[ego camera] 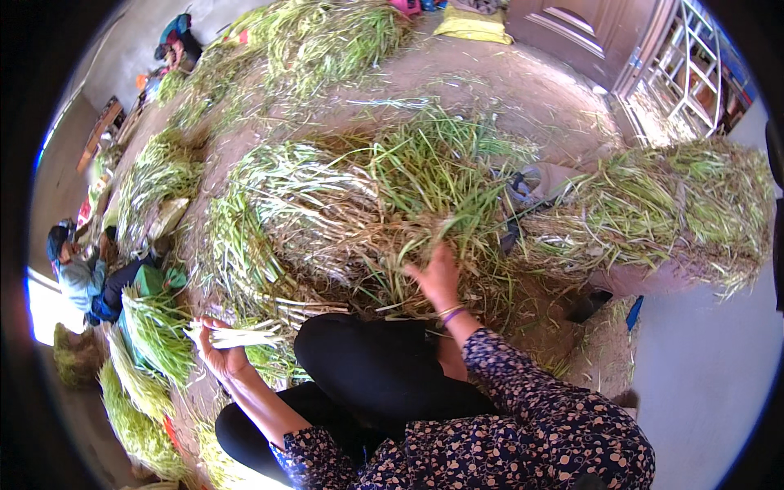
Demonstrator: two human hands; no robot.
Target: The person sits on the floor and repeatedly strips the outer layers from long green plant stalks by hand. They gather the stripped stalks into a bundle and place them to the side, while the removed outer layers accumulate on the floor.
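My left hand (pixel 223 355) is closed around a small bundle of white-stemmed stalks (pixel 254 336), held beside my left knee. The white stems point right, while green leafy bunches (pixel 159 331) lie close behind that hand. Over the large heap of long green-leaved stalks (pixel 324 202) in front of me is my right hand (pixel 440 278), with thumb and fingers spread and nothing visible in it. Its fingertips are near the green leaves and dry brown bits; whether they touch is unclear. Brownish roots and dry sheaths mix through the heap's middle.
Another heap of stalks (pixel 661 208) lies at the right. A person (pixel 86 275) sits at the left, and another person (pixel 177 46) bends at the back. A large pile (pixel 331 43), a yellow sack (pixel 474 24) and a brown door (pixel 569 37) are at the far side.
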